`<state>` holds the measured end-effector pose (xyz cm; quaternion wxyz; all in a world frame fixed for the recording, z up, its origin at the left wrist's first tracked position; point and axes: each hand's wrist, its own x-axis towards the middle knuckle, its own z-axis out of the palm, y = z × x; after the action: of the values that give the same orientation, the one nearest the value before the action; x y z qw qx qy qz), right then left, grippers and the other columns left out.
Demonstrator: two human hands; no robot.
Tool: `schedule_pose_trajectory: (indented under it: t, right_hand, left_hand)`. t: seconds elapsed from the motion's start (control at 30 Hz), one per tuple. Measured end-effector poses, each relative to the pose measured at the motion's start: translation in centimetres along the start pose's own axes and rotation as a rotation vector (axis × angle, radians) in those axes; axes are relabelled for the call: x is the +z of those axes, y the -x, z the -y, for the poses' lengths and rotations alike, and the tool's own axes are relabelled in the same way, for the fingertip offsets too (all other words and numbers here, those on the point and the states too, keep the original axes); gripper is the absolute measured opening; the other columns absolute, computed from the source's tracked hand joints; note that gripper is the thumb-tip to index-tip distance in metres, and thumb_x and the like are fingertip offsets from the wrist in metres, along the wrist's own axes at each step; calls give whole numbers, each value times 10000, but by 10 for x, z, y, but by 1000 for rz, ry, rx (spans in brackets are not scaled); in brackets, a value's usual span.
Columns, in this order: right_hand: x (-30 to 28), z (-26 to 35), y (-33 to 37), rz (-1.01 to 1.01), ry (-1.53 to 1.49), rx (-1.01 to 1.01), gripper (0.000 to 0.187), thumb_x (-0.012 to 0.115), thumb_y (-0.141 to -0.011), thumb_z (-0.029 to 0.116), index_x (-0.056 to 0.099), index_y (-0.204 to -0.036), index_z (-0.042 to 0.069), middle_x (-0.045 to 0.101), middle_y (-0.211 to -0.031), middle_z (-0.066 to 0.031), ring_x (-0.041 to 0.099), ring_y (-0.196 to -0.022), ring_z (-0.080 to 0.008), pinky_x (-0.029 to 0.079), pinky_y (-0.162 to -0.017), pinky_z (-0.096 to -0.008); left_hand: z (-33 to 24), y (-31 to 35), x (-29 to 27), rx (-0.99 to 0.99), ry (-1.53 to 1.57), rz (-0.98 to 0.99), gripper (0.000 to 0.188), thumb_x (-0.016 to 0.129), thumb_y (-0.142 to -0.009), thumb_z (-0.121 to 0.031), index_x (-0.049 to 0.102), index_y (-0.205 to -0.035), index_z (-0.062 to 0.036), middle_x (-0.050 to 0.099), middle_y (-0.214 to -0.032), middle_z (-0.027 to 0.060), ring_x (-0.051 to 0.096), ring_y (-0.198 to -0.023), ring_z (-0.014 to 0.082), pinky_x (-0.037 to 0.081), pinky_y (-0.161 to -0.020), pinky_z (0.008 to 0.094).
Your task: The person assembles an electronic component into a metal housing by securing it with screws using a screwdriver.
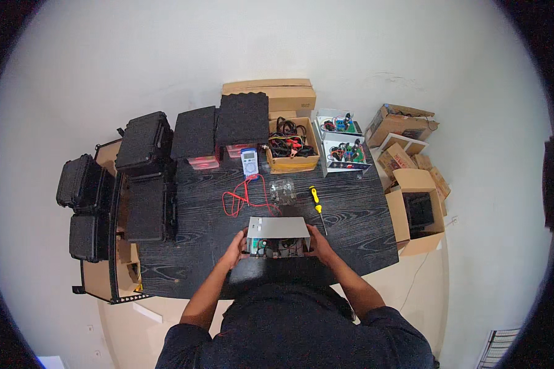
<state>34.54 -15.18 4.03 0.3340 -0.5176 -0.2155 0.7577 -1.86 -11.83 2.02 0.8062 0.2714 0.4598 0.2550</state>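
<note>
A light grey metal enclosure (279,228) is at the near edge of the black table, its near side showing a green circuit board (256,244) and dark wiring inside. My left hand (233,248) grips its left side and my right hand (318,242) its right side, so it is held between both. Just beyond it lie a small clear bag of little parts (282,192) and a yellow-handled screwdriver (316,198), its shaft pointing toward my right hand. A blue and white multimeter (249,162) with red test leads (232,204) rests farther back.
Black cases (151,209) stand along the left, beside a dark-framed rack. At the back are black foam sheets (243,117) over red bins, a cardboard box of cables (292,163) and two open enclosures (346,152) with boards. Cardboard boxes (418,209) stand past the right edge.
</note>
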Motion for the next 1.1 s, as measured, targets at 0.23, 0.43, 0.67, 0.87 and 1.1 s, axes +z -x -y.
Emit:
schedule_pose_trajectory:
  t: [0.23,0.43,0.67,0.87,1.1]
  right_hand:
    - [19,6,6,-134,150,-73,674,621,-975,498,393,-1535,201,528,-1457,-103,527,-1304,-353,458,-992,-616]
    - [6,2,-5,-112,202,-42,728,635,-983,418,327,-1596,173,507,-1503,-110,505,-1351,-325,443,-1047,-568]
    - [-28,-22,-7,313,301,-379,1174,877,-829,259,81,-1682,124,306,-1677,-72,327,-1518,-232,342,-1198,-449]
    - [-15,0,2,279,465,-312,1248,850,-759,-8,22,-1683,122,275,-1697,-81,315,-1522,-229,312,-1223,-427]
    - [-26,3,5,343,462,-262,1160,731,-796,-89,32,-1689,158,340,-1668,-126,411,-1471,-244,386,-1175,-411]
  left_hand:
    - [-23,7,20,-4,-338,11,942,567,-950,-680,159,-1679,-246,302,-1688,105,286,-1537,354,349,-1112,665]
    - [-37,24,35,-24,-341,-53,918,668,-948,-498,195,-1669,-183,407,-1616,105,423,-1452,328,400,-1133,572]
    - [-4,6,12,538,-910,-66,1035,756,-820,-46,145,-1655,-49,612,-1416,162,658,-1163,311,552,-949,413]
    - [2,-24,12,763,-1092,-311,935,658,-849,-25,164,-1643,-46,680,-1212,282,689,-1065,445,554,-908,477]
    - [2,-39,12,688,-1133,-285,914,615,-847,-28,166,-1640,-91,698,-1078,293,675,-990,508,547,-853,559]
